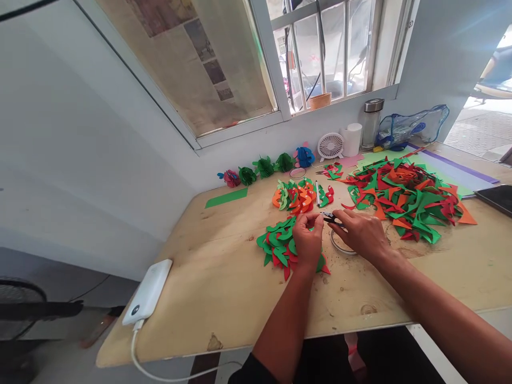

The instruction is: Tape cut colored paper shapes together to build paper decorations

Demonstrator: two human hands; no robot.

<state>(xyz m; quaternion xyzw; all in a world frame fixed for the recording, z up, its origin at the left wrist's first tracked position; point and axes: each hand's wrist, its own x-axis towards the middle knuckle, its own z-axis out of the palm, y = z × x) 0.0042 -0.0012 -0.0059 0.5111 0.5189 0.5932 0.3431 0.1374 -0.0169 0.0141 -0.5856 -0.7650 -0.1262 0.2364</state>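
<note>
Over the middle of the wooden table, my right hand (362,232) is closed round a small black-handled tool (331,218), its tip pointing left. My left hand (309,239) is pinched right at that tip; whatever lies between its fingertips is too small to make out. Under and beside my left hand lies a pile of green and red cut pieces (280,240). Behind both hands are orange and green pieces with small white marks (298,195) and a white pen (318,193). Partly behind my right hand, a ring of tape (340,246) lies on the table.
A large heap of red, green and orange scraps (412,197) covers the right side. Along the wall stand folded paper figures (264,167), a small white fan (330,145), a glass bottle (371,125) and a clear pouch (412,128). A white power bank (149,290) with a cable lies at the left edge.
</note>
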